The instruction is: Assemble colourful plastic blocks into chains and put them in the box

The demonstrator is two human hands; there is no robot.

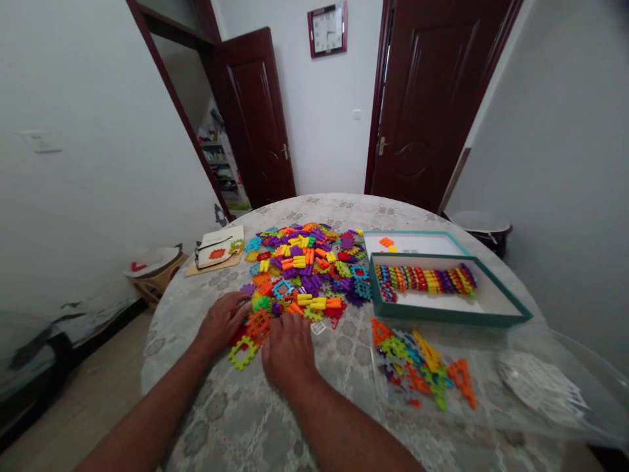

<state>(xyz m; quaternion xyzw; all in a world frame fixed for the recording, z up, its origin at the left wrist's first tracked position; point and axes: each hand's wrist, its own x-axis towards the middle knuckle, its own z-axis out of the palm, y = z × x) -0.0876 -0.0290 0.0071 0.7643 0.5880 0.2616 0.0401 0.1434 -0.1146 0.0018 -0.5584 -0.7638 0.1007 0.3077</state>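
A mixed pile of plastic building pieces in purple, orange, yellow and other colours lies in front of me. My left hand rests at its near left edge, thumb and forefinger apart, beside red and orange pieces. My right hand is knuckles up at the near edge, its fingers together and curled down; what lies under its fingertips is hidden. Between the hands sit an orange square lattice piece and a lime-green toothed frame. A small white lattice piece lies right of my right hand.
Rows of coloured pieces fill part of a green-rimmed box, its lid behind. Nearer are a clear bag of coloured shapes and a bag of white pieces. At left lies a notebook on the round table.
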